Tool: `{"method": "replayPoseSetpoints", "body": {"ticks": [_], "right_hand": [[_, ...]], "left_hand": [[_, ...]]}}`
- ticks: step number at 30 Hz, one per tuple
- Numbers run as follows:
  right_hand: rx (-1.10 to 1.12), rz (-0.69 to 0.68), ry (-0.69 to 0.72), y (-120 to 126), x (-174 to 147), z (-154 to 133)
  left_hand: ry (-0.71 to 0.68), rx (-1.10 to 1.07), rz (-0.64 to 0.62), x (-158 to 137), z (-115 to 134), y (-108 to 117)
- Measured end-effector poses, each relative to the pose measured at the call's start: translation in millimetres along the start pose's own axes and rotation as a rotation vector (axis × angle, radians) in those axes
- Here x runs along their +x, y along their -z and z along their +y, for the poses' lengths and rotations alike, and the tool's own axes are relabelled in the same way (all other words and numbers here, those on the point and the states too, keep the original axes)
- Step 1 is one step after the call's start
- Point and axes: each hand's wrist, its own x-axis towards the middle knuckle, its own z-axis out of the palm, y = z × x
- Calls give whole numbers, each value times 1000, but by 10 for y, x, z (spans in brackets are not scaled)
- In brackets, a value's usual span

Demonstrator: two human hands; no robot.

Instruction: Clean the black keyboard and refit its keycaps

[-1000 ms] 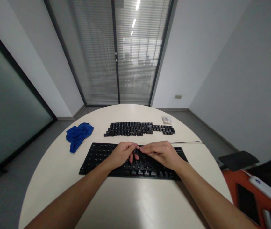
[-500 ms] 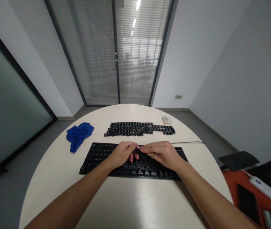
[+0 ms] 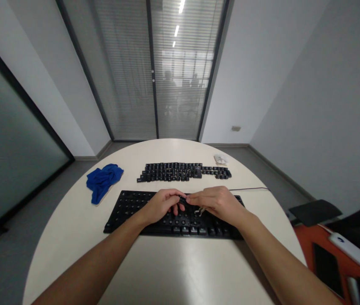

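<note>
A black keyboard point(image 3: 125, 212) lies on the round table, with most of its keycaps off and a row of them along the front. Above its middle my left hand point(image 3: 160, 205) is closed, pinching a small black keycap point(image 3: 182, 200) between thumb and fingers. My right hand point(image 3: 219, 203) meets it from the right, its fingertips at the keycap. A thin wire tool, looking like a keycap puller point(image 3: 199, 211), sticks out below the right fingers; its handle is hidden in the hand.
Loose black keycaps point(image 3: 170, 171) lie in rows behind the keyboard. A blue cloth point(image 3: 105, 182) is at the left, a small clear bag point(image 3: 221, 159) at the back right. The cable point(image 3: 249, 188) runs right. An orange surface point(image 3: 303, 241) holds a phone point(image 3: 328, 269) and a power strip point(image 3: 354, 254).
My right hand has turned slightly, and the wire tool beneath its fingers shows more clearly. The keycap between my fingertips is now plainer to see. The view has shifted a little.
</note>
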Motion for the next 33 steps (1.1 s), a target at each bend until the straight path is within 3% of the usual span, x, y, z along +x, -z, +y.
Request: {"method": "replayPoseSetpoints", "body": {"ticks": [7,15,21,33], "right_hand": [[-93,-59,24,39,12,-26],[-49,-67,13,102,42,-71],[16,-84,-61,74,11,-54],[70,58,-257,-13,-4,16]], "left_hand": [[1,23,5,7,12,-17],[-7,2,39,18,-17,-47],[-12,41,86,16,-12,-60],[-29,41,132,26,-64,-62]]}}
